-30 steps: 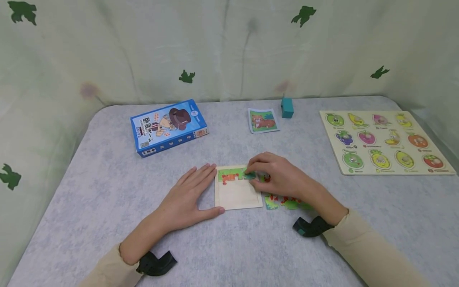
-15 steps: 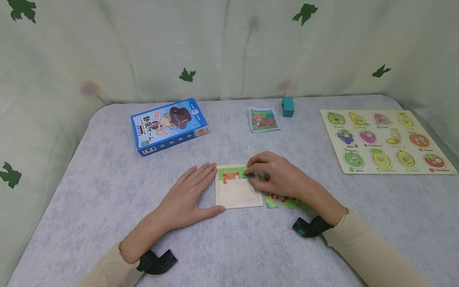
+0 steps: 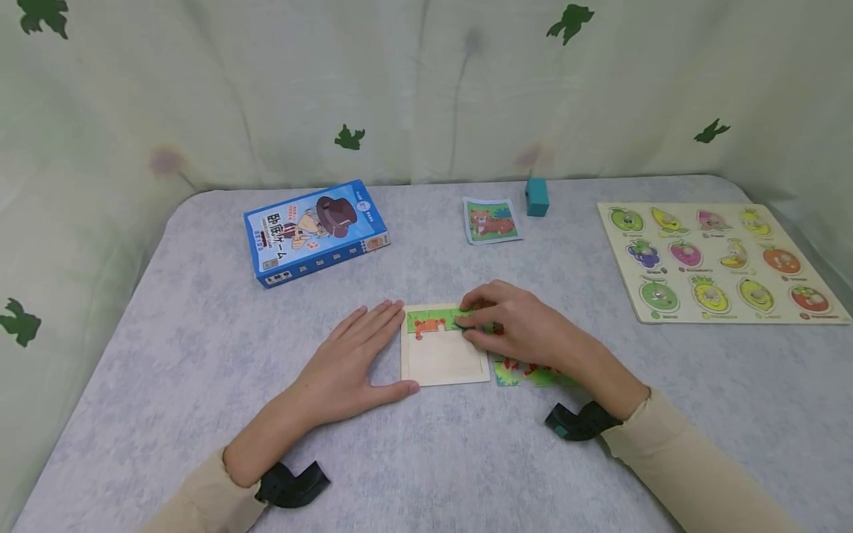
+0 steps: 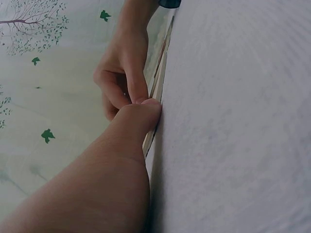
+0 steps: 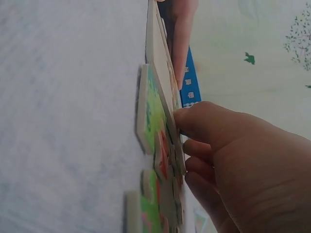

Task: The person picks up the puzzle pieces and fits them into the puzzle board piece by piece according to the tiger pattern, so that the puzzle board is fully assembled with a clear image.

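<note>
Flat on the table, a square wooden puzzle tray [image 3: 445, 363] holds green and orange pieces [image 3: 426, 323] along its far side. My left hand [image 3: 356, 370] lies with straight fingers against the tray's left edge, its thumb at the near left corner. At the tray's far right corner my right hand [image 3: 516, 322] pinches a small green puzzle piece [image 3: 461, 323], mostly covered by the fingertips. The right wrist view shows the right hand [image 5: 248, 155] low over the tray [image 5: 160, 63]. Loose pieces [image 3: 508, 373] lie right of the tray, partly under the right hand.
A blue game box [image 3: 316, 233] lies at the back left. Toward the back middle are a bear picture card [image 3: 492, 221] and a teal block [image 3: 537, 198]. A wooden fruit board [image 3: 723, 263] lies at the right. A pale curtain hangs behind the table.
The green piece under my right fingertips shows less than before and looks lower against the tray. The left hand keeps its place; the head view has shifted slightly.
</note>
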Tool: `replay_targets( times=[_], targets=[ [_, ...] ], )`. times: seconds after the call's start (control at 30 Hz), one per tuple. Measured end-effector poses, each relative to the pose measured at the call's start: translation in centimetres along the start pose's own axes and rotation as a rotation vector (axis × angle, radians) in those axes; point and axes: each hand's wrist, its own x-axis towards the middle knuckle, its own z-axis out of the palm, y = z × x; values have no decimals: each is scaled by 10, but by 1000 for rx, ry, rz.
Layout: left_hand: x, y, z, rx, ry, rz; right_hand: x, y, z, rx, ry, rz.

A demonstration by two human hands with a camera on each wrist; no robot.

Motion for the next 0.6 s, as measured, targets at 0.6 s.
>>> replay_targets(
  times=[0.6],
  targets=[
    [0,-1,1,3,9,10,-6,-3,-12,43,-141,51]
  ],
)
